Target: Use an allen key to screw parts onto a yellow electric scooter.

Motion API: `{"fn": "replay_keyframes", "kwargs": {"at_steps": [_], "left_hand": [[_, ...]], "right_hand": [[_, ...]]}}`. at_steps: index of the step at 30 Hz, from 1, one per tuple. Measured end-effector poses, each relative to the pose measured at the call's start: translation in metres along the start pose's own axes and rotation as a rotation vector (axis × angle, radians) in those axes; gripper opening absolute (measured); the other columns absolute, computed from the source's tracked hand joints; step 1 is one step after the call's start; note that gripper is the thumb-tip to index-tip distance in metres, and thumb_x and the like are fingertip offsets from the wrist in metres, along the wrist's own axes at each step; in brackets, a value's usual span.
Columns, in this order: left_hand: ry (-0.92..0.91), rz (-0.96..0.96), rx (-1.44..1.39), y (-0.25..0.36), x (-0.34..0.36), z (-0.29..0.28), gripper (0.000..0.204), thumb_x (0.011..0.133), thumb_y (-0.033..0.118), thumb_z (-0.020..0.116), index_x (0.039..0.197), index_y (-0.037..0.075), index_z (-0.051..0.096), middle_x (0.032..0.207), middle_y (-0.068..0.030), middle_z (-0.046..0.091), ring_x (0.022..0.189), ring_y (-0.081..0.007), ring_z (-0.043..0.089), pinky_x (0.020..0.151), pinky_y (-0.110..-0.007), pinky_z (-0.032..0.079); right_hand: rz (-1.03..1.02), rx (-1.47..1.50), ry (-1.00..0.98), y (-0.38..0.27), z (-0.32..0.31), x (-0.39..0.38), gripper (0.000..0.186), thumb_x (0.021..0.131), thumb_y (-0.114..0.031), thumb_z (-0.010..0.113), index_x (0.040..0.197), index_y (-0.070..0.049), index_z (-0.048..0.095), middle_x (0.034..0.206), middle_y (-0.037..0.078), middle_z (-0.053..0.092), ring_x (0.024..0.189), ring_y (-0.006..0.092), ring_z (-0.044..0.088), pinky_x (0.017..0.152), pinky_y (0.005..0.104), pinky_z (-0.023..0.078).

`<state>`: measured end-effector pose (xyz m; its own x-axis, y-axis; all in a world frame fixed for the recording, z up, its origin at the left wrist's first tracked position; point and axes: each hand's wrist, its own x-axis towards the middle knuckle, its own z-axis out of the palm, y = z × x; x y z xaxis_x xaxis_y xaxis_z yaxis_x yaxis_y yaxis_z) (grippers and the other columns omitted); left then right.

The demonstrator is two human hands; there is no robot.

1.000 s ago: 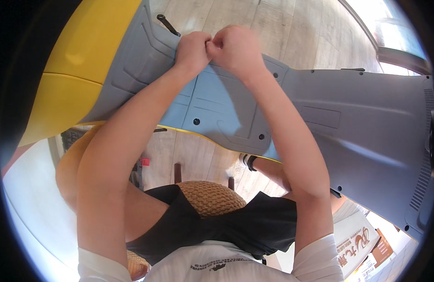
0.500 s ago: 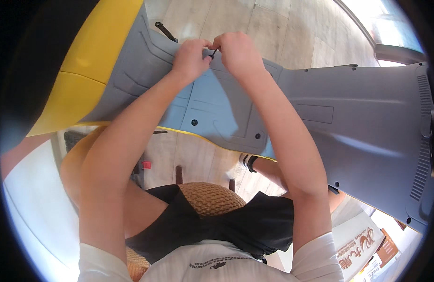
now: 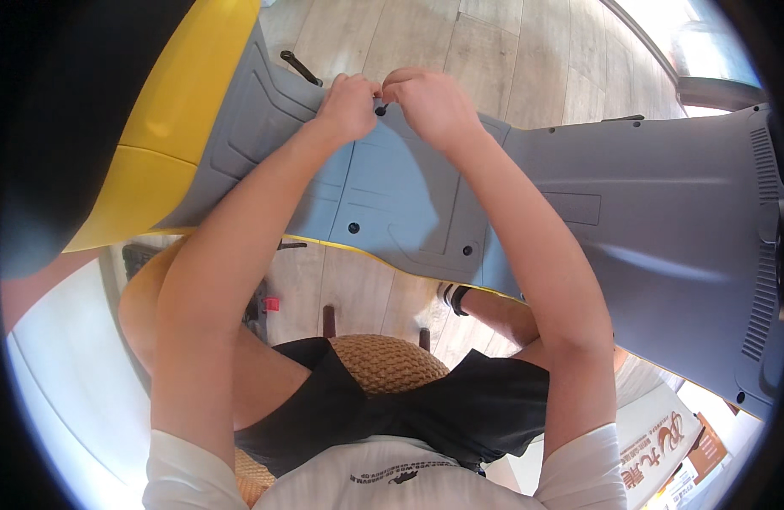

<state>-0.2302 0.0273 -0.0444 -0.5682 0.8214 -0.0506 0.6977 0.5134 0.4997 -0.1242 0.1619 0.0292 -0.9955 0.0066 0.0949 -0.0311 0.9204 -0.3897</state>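
Below my arms lies a grey scooter footboard (image 3: 392, 191), joined on the left to yellow bodywork (image 3: 158, 161). Both hands meet at its far edge, over a dark fastener hole (image 3: 381, 110). From that hole a thin dark rod (image 3: 387, 104) rises into the closed fingers of my right hand (image 3: 430, 106). Close against it on the left, my left hand (image 3: 349, 106) has its fingertips pinched together; whatever they hold is hidden. Two more dark fastener holes show nearer me, one being the left hole (image 3: 353, 228) and the other the right hole (image 3: 467, 251).
A black footrest-like lever (image 3: 301, 67) sticks out beyond the far edge. The grey panel widens toward a vented end (image 3: 759, 246) at right. I sit on a woven stool (image 3: 387, 361) above a wood-plank floor (image 3: 349, 280). A white printed box (image 3: 659, 442) stands at lower right.
The whole view has shifted slightly. Less of the thin dark rod shows between my hands, and my right hand sits a little lower, closer to the hole.
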Motion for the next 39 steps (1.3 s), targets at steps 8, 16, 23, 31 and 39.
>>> {"fn": "replay_keyframes", "kwargs": {"at_steps": [8,16,23,31,39], "left_hand": [[-0.254,-0.068,0.083,-0.009,0.022,-0.001,0.027,0.081,0.004,0.059,0.104,0.012,0.073,0.110,-0.0121,0.069,0.115,-0.0329,0.056,0.101,-0.042,0.045],[-0.234,-0.096,0.100,0.007,0.022,-0.002,0.020,0.082,0.007,0.059,0.095,0.008,0.074,0.101,-0.0142,0.072,0.101,-0.0296,0.064,0.094,-0.039,0.040],[-0.336,-0.194,0.093,0.006,0.031,-0.003,0.023,0.079,0.006,0.061,0.100,0.006,0.071,0.107,-0.0142,0.070,0.109,-0.0376,0.057,0.098,-0.043,0.044],[-0.185,-0.315,0.061,0.030,0.032,0.010,0.020,0.082,0.011,0.060,0.096,0.002,0.071,0.103,-0.0193,0.070,0.103,-0.0334,0.063,0.095,-0.047,0.046],[-0.063,0.076,-0.517,0.087,0.030,0.047,0.031,0.084,-0.004,0.054,0.105,0.009,0.072,0.099,-0.0118,0.071,0.096,-0.0289,0.065,0.087,-0.039,0.052]], "right_hand": [[0.019,-0.093,-0.124,-0.004,-0.022,0.027,0.016,0.078,-0.005,0.059,0.086,-0.007,0.073,0.095,0.011,0.070,0.092,0.0312,0.067,0.075,0.0407,0.055],[0.244,0.046,0.337,0.028,-0.044,-0.018,0.014,0.077,-0.002,0.062,0.084,-0.004,0.075,0.089,0.014,0.072,0.088,0.0330,0.068,0.078,0.0402,0.054],[0.715,0.004,0.040,0.048,-0.089,-0.069,0.007,0.079,-0.011,0.073,0.084,-0.006,0.076,0.082,0.014,0.073,0.081,0.0296,0.070,0.078,0.0398,0.055],[0.676,-0.144,-0.043,0.065,-0.077,-0.101,0.007,0.077,-0.012,0.076,0.082,-0.007,0.076,0.080,0.014,0.072,0.078,0.0315,0.070,0.076,0.0401,0.055],[0.715,-0.089,0.005,0.057,-0.058,-0.102,0.007,0.077,-0.013,0.077,0.079,-0.005,0.075,0.079,0.017,0.070,0.080,0.0343,0.069,0.077,0.0419,0.055]]}}
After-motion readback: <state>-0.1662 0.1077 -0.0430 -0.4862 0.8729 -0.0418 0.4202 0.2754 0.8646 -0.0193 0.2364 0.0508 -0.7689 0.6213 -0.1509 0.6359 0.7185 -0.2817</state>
